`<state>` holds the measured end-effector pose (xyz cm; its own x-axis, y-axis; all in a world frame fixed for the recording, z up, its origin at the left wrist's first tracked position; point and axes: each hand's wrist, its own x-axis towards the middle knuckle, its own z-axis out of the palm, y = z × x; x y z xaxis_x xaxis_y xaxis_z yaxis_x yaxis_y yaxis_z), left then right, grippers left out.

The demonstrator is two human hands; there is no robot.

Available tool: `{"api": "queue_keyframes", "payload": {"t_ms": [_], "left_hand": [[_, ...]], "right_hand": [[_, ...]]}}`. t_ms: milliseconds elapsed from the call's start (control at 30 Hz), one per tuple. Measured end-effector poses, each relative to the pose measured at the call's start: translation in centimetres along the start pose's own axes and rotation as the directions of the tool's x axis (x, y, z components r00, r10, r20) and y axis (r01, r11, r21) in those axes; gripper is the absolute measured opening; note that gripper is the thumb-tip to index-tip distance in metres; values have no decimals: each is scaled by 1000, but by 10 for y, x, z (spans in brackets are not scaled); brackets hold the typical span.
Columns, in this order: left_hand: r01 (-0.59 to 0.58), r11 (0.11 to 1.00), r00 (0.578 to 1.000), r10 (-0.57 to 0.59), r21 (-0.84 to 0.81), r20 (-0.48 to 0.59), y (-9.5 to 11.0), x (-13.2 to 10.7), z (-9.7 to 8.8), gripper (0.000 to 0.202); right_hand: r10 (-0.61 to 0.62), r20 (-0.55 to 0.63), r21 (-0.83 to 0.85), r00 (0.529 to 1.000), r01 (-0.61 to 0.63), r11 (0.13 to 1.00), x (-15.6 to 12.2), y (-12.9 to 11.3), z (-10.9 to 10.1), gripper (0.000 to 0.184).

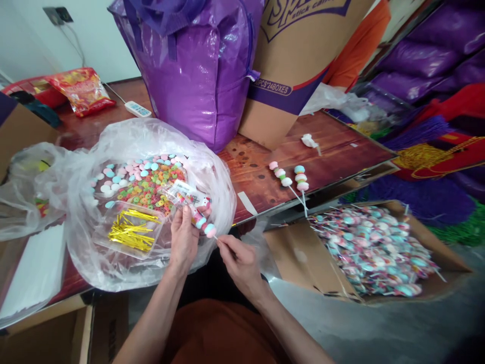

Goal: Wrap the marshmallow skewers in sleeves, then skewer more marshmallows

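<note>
My left hand [184,237] pinches a small clear printed wrapper [186,194]. The fingers of my right hand [240,260] are closed on the white stick of a candy stick [209,229], whose pastel candies lie at the mouth of the wrapper, partly inside it. Beneath my left hand spreads a clear plastic bag [223,187] holding pastel round candies [117,178] and colourful ring candies [146,191]. Gold twist ties [132,230] fill a clear tray [102,237] there. Two unwrapped candy sticks [300,179] rest at the table's right edge.
An open carton [303,258] full of wrapped candy sticks [379,250] stands below right. Behind are a large purple bag [185,86] and a printed cardboard box [273,114]. White sticks [36,268] lie at left, near a red snack packet [81,91].
</note>
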<state>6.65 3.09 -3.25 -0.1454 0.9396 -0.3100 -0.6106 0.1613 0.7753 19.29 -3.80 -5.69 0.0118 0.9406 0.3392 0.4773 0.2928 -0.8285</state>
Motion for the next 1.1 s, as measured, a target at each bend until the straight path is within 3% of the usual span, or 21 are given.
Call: {"api": "queue_keyframes", "payload": {"t_ms": [100,167,367,600,700,767,833,933,1033,1100], "left_hand": [[44,999,999,-44,3,5,1,2,-1,42],[62,998,998,-62,-6,11,2,3,-2,42],[5,999,1000,-5,53,12,4,2,-3,35],[88,990,993,-96,111,68,4,3,-3,37],[125,990,989,-130,71,76,4,3,-3,38],[152,988,984,-154,22,85,5,2,-4,37],[177,983,982,-174,-39,74,5,2,-4,36],[175,978,984,-176,-114,2,6,2,-4,33],[144,980,989,-147,-140,-12,4,0,-4,31],[131,984,991,-129,-124,26,3,-1,-4,33]], "right_hand": [[-347,-39,-302,937,320,898,3,9,2,19],[-444,-35,-409,895,393,824,6,12,0,17],[-471,-24,-455,882,409,791,16,12,-14,16],[-510,30,-478,860,460,748,19,8,-9,17],[-414,-24,-386,910,374,843,15,4,2,19],[-224,-49,-187,973,212,959,11,-4,9,19],[38,14,84,999,-39,996,6,-15,14,19],[330,148,369,932,-362,856,1,-30,19,24],[442,184,508,878,-470,722,0,-35,22,26],[457,190,540,869,-481,691,5,-33,23,26]]}}
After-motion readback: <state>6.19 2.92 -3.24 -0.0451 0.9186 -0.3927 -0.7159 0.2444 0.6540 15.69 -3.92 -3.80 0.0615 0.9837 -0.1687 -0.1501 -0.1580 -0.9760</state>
